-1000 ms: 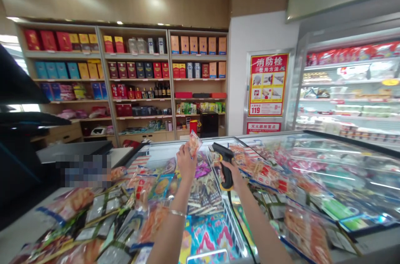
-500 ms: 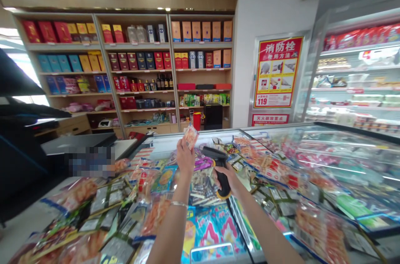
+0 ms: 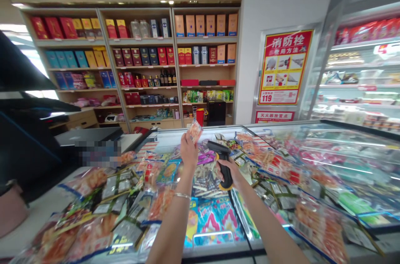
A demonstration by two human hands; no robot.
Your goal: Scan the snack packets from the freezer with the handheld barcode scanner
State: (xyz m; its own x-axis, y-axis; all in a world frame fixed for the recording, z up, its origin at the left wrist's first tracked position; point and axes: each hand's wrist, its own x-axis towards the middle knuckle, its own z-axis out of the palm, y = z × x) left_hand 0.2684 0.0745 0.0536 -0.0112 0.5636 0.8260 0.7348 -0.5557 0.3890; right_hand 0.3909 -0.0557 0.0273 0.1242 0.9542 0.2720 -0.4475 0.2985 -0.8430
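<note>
My left hand (image 3: pixel 188 151) is raised over a glass-topped freezer (image 3: pixel 343 160) and pinches a small orange snack packet (image 3: pixel 195 130) at its lower edge. My right hand (image 3: pixel 231 173) is wrapped round the grip of a black and yellow barcode scanner (image 3: pixel 222 163). The scanner's head points left towards the packet, a short way from it. A cable (image 3: pixel 240 226) runs down from the scanner along my forearm. A thin bracelet (image 3: pixel 182 195) sits on my left wrist.
Several snack packets (image 3: pixel 125 205) lie heaped across the freezer lid. Black till equipment (image 3: pixel 28 130) stands at the left. Wooden shelves of boxed goods (image 3: pixel 137 60) fill the back wall, beside a red fire notice (image 3: pixel 284 68). An open chiller (image 3: pixel 362 76) is at the right.
The view has shifted slightly, down and to the left, then back right. Both hands keep the packet and scanner held together in about the same pose.
</note>
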